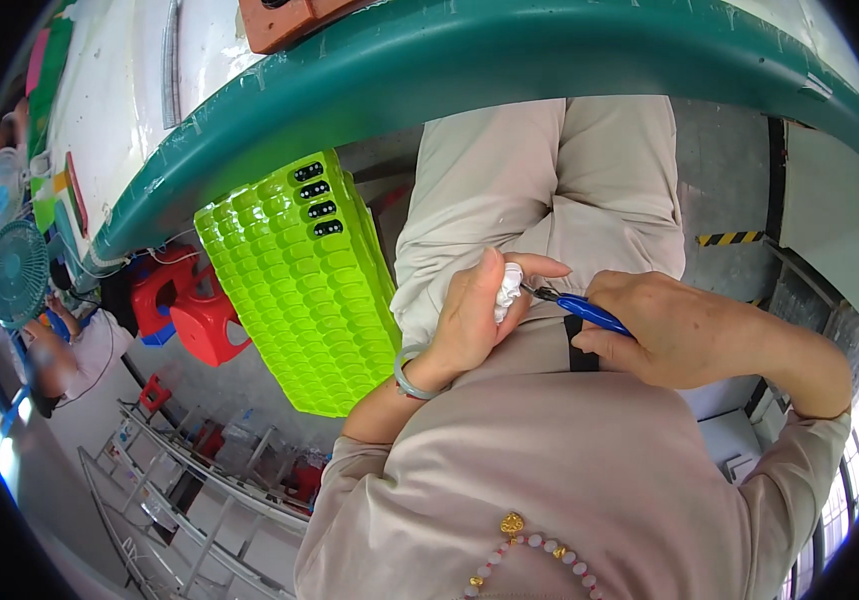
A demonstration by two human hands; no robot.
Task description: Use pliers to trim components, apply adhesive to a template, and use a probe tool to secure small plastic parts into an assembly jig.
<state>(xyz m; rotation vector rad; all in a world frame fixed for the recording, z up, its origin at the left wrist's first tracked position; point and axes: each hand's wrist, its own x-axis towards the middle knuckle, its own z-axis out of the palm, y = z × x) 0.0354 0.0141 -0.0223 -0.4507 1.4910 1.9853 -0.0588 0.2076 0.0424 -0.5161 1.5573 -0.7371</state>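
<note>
Above my lap, my left hand (474, 312) is closed on a small white crumpled piece (509, 291), perhaps paper or cloth; its exact kind is not clear. My right hand (655, 322) grips the blue handles of small pliers (595, 312). The metal jaws point left and meet the white piece, or come very close to it. Whether the jaws pinch anything is too small to tell. Left of my lap stands a bright green tray (295, 290) with scalloped pockets. Several black oval pieces with white dots (322, 209) lie along its far right side.
A table with a thick green rounded edge (510, 60) curves across the far side. A reddish-brown block (295, 22) sits on it. Red plastic stools (208, 318), a green fan (17, 272) and another person (85, 355) are at left. Metal racks (195, 520) stand lower left.
</note>
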